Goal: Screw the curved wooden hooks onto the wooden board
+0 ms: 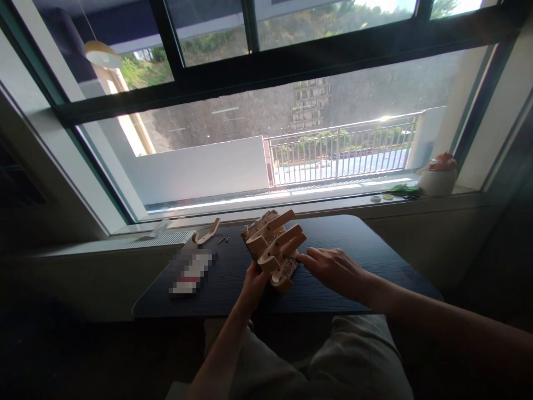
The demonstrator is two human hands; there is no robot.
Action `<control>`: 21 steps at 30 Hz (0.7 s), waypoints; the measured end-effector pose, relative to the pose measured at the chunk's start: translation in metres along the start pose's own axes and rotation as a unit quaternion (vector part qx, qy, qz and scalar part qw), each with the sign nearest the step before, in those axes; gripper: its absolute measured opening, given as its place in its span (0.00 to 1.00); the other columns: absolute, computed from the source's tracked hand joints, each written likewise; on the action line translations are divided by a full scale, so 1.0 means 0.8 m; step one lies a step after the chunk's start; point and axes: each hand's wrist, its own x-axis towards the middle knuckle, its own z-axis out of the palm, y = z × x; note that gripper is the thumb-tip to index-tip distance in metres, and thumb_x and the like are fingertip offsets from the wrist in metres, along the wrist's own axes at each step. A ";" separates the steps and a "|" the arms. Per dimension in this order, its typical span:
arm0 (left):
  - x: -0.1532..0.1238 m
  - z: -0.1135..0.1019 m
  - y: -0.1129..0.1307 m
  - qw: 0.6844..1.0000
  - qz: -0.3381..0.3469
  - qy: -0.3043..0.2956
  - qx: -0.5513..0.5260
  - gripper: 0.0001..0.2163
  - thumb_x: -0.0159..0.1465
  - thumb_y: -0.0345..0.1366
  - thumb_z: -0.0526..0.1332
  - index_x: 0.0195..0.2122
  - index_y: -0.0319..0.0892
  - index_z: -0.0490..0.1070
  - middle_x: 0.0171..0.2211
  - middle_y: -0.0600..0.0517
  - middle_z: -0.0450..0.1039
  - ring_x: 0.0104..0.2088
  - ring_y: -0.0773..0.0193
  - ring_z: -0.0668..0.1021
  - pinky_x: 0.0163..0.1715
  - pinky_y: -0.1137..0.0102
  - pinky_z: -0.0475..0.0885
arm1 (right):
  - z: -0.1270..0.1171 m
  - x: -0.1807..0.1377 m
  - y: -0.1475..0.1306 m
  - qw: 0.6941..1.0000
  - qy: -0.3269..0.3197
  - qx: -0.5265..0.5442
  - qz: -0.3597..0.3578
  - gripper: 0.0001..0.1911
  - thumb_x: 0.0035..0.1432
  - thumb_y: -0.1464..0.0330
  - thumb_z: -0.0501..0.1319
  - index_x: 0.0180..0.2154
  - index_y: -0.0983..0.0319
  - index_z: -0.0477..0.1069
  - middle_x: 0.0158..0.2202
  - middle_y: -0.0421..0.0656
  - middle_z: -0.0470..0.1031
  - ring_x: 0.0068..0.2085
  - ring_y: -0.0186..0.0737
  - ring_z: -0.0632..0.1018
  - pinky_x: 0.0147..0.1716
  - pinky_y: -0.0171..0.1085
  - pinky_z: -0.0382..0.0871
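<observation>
The hook rack (272, 250), a pale wooden board with several pegs, stands tilted on the dark table (366, 244). The left hand (253, 280) closes round its near lower corner. The right hand (333, 268) lies flat just right of it, fingertips touching its edge. It looks stiff and light, and is probably best gripped by the board, not the pegs. Left of the rack lies a packet (191, 272), its print unreadable; beyond that are a loose hook (207, 232) and small screws (222, 240).

Both hands, left (253, 282) and right (333, 268), grip a wooden hook rack (272, 247) on the dark table (353, 239).
</observation>
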 end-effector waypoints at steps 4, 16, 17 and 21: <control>0.002 -0.002 -0.001 1.000 0.002 -0.012 0.002 0.22 0.45 0.35 0.68 0.42 0.39 0.72 0.37 0.49 0.77 0.40 0.56 0.76 0.39 0.68 0.69 | 0.028 0.001 0.006 0.971 0.059 0.180 0.148 0.14 0.60 0.62 0.49 0.41 0.62 0.68 0.34 0.43 0.74 0.32 0.36 0.74 0.31 0.33 0.62; 0.004 -0.007 -0.011 0.999 -0.016 -0.016 -0.023 0.21 0.47 0.38 0.68 0.43 0.41 0.71 0.38 0.50 0.77 0.40 0.58 0.76 0.40 0.69 0.69 | -0.015 0.010 0.003 0.998 -0.002 0.034 0.044 0.16 0.56 0.71 0.53 0.48 0.57 0.65 0.35 0.42 0.73 0.31 0.35 0.73 0.27 0.32 0.56; 0.004 -0.007 -0.011 0.999 -0.018 -0.014 -0.025 0.21 0.47 0.38 0.68 0.43 0.40 0.72 0.38 0.50 0.77 0.40 0.58 0.76 0.40 0.68 0.68 | -0.017 0.011 0.003 1.000 -0.002 0.006 0.007 0.15 0.57 0.73 0.51 0.46 0.58 0.66 0.35 0.42 0.73 0.31 0.34 0.73 0.27 0.32 0.56; 0.004 -0.006 -0.008 0.999 -0.021 -0.010 -0.035 0.20 0.47 0.38 0.68 0.42 0.40 0.72 0.36 0.49 0.77 0.40 0.58 0.76 0.41 0.67 0.68 | -0.002 0.010 0.011 0.999 0.020 0.012 -0.029 0.12 0.61 0.71 0.48 0.42 0.61 0.68 0.33 0.44 0.73 0.31 0.33 0.72 0.28 0.31 0.57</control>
